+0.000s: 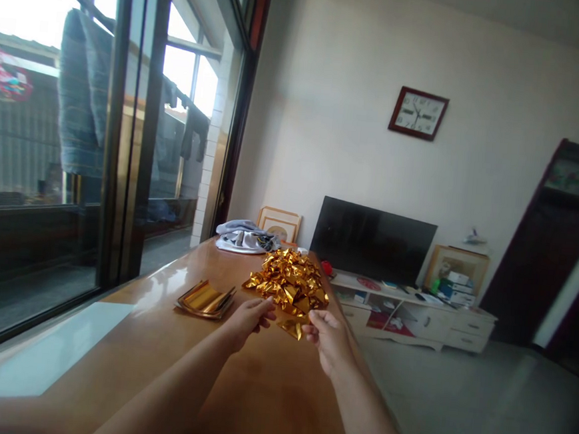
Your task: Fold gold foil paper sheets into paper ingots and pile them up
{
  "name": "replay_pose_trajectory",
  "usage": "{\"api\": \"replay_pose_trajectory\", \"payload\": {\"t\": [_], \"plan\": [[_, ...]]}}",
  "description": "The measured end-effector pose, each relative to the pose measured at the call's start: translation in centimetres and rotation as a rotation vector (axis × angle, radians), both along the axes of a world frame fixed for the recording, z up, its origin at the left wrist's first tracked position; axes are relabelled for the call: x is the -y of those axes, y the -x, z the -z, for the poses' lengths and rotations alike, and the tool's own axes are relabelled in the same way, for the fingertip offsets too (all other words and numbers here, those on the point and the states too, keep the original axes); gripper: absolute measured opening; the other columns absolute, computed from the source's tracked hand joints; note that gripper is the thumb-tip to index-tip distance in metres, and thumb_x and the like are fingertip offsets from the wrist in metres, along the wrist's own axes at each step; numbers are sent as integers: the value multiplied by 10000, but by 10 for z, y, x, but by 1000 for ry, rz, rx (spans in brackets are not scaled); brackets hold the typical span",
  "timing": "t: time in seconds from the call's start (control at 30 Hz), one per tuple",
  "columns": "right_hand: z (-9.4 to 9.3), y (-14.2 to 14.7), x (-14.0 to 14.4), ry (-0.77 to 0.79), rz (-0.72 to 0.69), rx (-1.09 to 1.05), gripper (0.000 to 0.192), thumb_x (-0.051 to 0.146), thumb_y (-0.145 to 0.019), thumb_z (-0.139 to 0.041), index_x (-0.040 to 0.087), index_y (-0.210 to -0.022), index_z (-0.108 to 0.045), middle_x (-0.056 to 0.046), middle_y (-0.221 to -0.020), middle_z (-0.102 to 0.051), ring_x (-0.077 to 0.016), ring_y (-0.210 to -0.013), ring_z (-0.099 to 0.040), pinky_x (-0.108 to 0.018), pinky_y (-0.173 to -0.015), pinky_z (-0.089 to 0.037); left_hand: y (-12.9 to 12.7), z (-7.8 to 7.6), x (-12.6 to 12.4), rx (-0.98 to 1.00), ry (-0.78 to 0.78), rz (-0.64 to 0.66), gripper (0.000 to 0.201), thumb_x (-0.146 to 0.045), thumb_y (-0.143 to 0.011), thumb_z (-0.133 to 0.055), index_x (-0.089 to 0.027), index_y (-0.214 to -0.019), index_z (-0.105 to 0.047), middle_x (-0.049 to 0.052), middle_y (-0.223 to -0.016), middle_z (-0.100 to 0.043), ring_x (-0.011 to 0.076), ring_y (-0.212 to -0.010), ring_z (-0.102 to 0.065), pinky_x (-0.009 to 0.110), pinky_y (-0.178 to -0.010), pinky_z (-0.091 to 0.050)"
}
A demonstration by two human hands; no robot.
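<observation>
A heap of shiny folded gold foil paper pieces [289, 277] is piled on the long wooden table [256, 388]. At its near edge, one gold foil piece [291, 327] sits between my two hands. My left hand [251, 320] is just left of that piece, fingers loosely curled and parted, with nothing visible in them. On the other side, my right hand [328, 339] has its bent fingertips close beside the piece; whether they touch it is unclear. Left of my left hand lies a stack of flat gold paper sheets [205, 299], its edges curling up.
Folded light cloth [246, 237] and a framed picture [279, 223] stand at the table's far end. Beyond the right edge are a television [372, 242] and a low white cabinet [426, 321]. Glass sliding doors [131, 124] run along the left.
</observation>
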State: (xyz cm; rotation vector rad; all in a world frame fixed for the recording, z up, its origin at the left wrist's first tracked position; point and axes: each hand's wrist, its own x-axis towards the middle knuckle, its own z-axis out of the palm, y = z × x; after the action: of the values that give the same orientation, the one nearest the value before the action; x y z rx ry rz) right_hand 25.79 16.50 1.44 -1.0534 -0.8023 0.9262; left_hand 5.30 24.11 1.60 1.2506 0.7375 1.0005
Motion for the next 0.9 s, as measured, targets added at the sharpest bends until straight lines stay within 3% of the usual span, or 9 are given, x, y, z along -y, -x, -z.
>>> {"api": "replay_pose_trajectory", "payload": {"t": [0.1, 0.3, 0.53, 0.67, 0.9], "plan": [[3, 0, -16, 3, -11, -4, 456, 497, -622, -872, 164, -835, -646, -29, -654, -679, -140, -574, -655, -199, -484, -483, -17, 10, -3, -3, -16, 138, 551, -654, -799, -639, -130, -962, -695, 76, -865, -680, 121, -614, -552, 262, -554, -316], [3, 2, -40, 14, -41, -49, 410, 453, -638, -876, 165, -816, -645, -18, -655, -668, -135, -579, -662, -208, -518, -525, -18, 24, -13, 54, -61, 296, 309, -415, -790, -756, -137, -910, -695, 65, -879, -675, 108, -664, -532, 254, -630, -366], [13, 9, -52, 43, -131, -182, 411, 421, -644, -886, 172, -840, -625, -12, -712, -673, -130, -619, -673, -200, -543, -530, -8, 21, -20, -31, -86, 149, 214, -333, -785, -719, -130, -847, -698, 50, -795, -666, 121, -655, -522, 259, -633, -377], [19, 7, -48, 35, -179, -203, 376, 414, -689, -865, 181, -863, -627, -24, -768, -695, -133, -684, -689, -216, -621, -551, -10, 21, -19, -79, -67, 85, 243, -308, -760, -728, -146, -942, -720, 22, -727, -642, 114, -613, -494, 250, -591, -351], [19, 5, -40, 9, -203, -204, 361, 435, -726, -838, 182, -888, -639, -26, -804, -697, -137, -716, -685, -229, -649, -549, -11, 22, -18, 30, 89, 142, 267, -311, -769, -756, -146, -976, -730, 60, -803, -687, 117, -652, -548, 252, -629, -396]]}}
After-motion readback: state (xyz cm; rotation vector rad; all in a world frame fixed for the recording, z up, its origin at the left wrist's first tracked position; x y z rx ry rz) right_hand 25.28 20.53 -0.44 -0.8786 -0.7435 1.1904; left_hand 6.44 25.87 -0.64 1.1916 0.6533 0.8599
